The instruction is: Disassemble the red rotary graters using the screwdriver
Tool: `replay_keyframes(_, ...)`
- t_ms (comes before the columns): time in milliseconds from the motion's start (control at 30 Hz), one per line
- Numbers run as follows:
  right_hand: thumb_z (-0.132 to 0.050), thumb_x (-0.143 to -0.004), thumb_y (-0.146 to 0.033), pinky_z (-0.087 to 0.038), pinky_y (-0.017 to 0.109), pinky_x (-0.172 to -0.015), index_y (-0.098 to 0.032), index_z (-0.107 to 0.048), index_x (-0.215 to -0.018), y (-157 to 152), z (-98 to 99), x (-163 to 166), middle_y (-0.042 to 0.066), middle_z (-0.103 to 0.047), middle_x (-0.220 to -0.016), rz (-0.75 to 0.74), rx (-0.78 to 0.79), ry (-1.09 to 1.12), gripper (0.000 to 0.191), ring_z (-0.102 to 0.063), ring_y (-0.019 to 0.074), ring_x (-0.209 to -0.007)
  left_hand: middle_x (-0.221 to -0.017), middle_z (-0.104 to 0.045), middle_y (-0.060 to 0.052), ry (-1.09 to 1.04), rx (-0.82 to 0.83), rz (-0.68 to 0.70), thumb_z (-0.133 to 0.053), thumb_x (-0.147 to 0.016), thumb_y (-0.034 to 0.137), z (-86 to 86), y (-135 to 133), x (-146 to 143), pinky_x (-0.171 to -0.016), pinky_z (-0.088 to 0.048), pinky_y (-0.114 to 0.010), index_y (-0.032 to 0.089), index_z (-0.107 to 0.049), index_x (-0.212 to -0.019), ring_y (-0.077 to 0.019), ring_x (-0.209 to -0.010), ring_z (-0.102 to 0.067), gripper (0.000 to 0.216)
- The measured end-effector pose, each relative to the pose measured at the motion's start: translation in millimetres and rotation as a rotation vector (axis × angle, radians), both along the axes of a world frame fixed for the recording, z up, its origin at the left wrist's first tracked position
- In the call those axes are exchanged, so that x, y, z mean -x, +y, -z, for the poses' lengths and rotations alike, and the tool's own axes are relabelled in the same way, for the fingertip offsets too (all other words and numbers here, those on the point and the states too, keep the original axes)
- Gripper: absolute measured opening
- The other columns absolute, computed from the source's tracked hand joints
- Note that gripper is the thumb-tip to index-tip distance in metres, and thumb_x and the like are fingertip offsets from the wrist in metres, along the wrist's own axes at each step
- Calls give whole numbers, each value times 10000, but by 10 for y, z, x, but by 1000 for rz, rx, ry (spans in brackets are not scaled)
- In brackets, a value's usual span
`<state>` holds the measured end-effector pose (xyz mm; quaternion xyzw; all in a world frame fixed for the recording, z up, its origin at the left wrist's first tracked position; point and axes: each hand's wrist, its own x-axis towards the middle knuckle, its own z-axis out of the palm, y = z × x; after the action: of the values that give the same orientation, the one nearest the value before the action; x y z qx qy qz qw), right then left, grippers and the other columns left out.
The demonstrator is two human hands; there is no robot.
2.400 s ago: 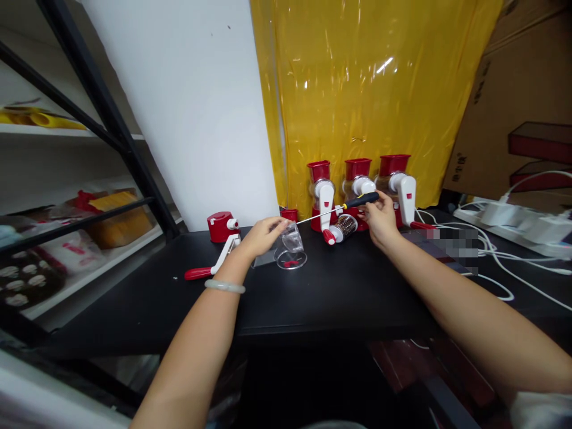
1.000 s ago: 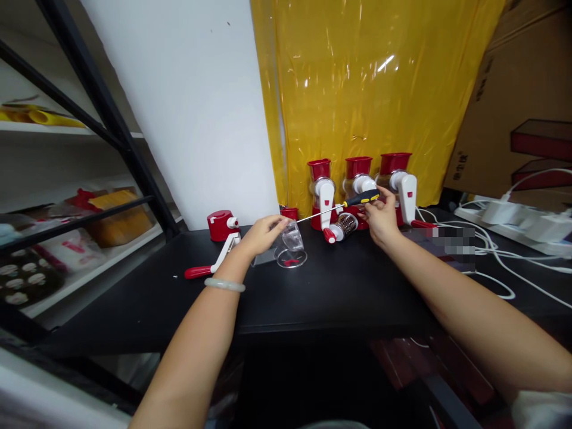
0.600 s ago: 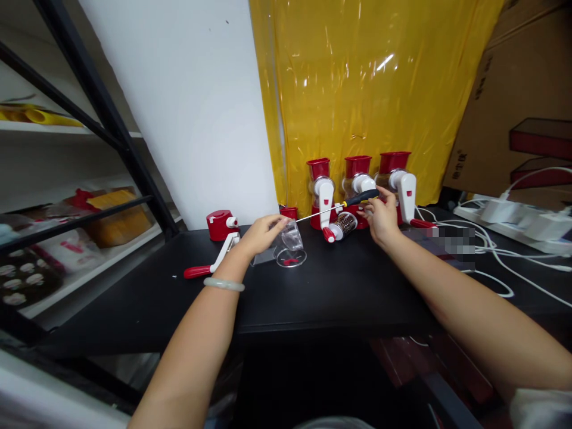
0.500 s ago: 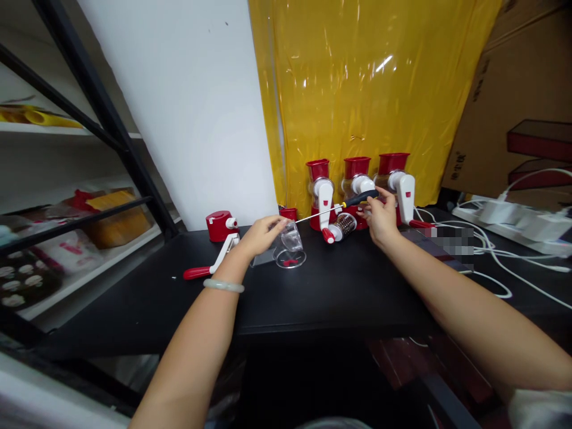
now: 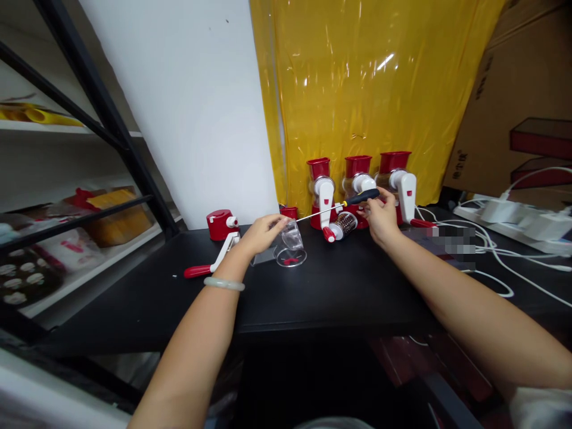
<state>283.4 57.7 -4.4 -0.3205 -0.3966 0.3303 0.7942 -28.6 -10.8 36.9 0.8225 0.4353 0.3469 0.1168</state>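
My left hand (image 5: 263, 234) is closed on a clear plastic housing (image 5: 290, 255) with a round rim, tilted just above or against the black table; I cannot tell whether it touches. In my right hand (image 5: 382, 215) is a screwdriver (image 5: 361, 197) with a black and yellow handle, gripped by the fingers. Its long metal shaft points left, and the tip meets the housing by my left fingertips. Behind the shaft lies a metal grater drum (image 5: 343, 226). A red base part (image 5: 220, 225) and a white crank handle with red grip (image 5: 199, 271) lie left of my left hand.
Three red and white rotary graters (image 5: 319, 187) stand at the back against yellow plastic sheeting (image 5: 353, 89). White cables and a power strip (image 5: 527, 229) lie at the right, near a cardboard box (image 5: 531, 77). A black-framed shelf (image 5: 105, 107) rises on the left.
Almost nothing differs. The view has shifted very slightly, while both hands, the screwdriver and the clear housing keep the same positions relative to each other.
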Motion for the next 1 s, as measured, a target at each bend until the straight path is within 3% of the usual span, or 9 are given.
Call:
replay_keyframes(700,-634,-696,-182,-517,188,-551,-304,-421,-1167,-7,5,-14,-46,-626,-886,-37,-12,-17,531,-669,111,-733,-1127,-725,-85,-4,2,10,-408,-948,584,-7,-8,-1,-949,-474,-382,181,-706,-1086,-251,-1035,-654,520)
replay_keyframes(900,-589,-755,-253,-519,194,-524,-312,-458,-1124,-52,-50,-4,-54,-621,-854,-52,49,52,396,-659,100,-682,-1105,-727,-83,-8,19,7,-402,-944,595,-11,-15,-7,-953,-475,-405,195,-703,-1093,-257,-1034,-648,522)
replay_keyframes(1000,-621,-780,-313,-527,205,-529,-309,-454,-1123,-52,-47,-7,-39,-641,-922,-41,5,35,382,-665,105,-695,-1102,-726,-82,-12,16,8,-402,-939,610,-5,-10,-6,-956,-473,-398,189,-702,-1088,-255,-1034,-647,538)
